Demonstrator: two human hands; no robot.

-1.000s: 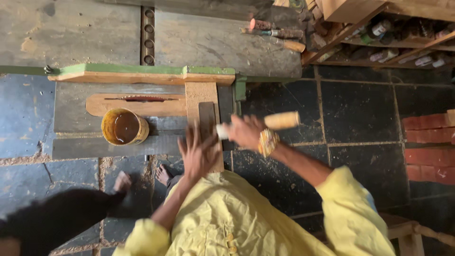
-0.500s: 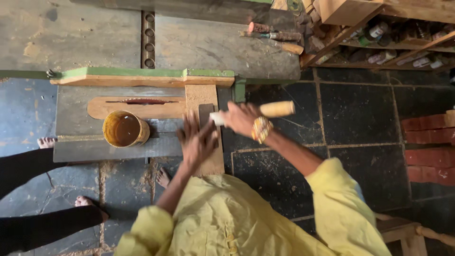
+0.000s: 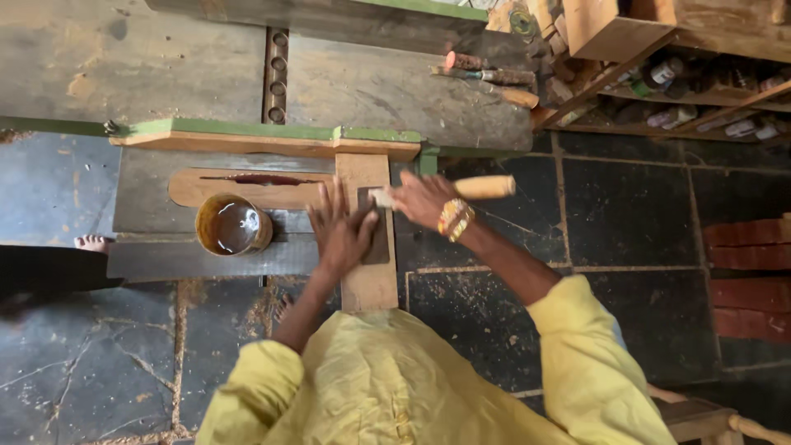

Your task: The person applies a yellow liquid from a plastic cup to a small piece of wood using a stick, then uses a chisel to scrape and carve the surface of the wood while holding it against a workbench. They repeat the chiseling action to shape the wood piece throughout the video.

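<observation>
- The left hand (image 3: 344,235) is laid flat, fingers spread, on a dark sheet (image 3: 375,239) that lies on an upright pale wooden board (image 3: 367,280); nothing is gripped by it.
- The right hand (image 3: 422,198) is closed around a tool with a pale wooden handle (image 3: 486,187); the working end is pressed at the far edge of the dark sheet, just beside the left fingertips. What kind of tool it is cannot be told.
- The board is set against a long green-edged plank (image 3: 264,136) at its far end, above a low dark table (image 3: 148,185).
- Risk, judged: a slip of the tool toward the near side would carry it into the spread left fingers, since they lie touching the same sheet.
- Risk, judged: the sheet is held by palm pressure only; if that pressure is eased, it could shift on the board.
- Risk, judged: an open round tin of brown liquid (image 3: 232,224) stands just left of the left forearm; a sideways sweep of the elbow could tip it.
- Counts: one tin; one board; one dark sheet; one handled tool in hand; two or three more tools (image 3: 494,78) on the far surface, too blurred for an exact count; one bare foot of another person (image 3: 92,243) at the left edge.
- Several bottles (image 3: 667,74) are seen on the far-right shelf; the number cannot be fixed.
</observation>
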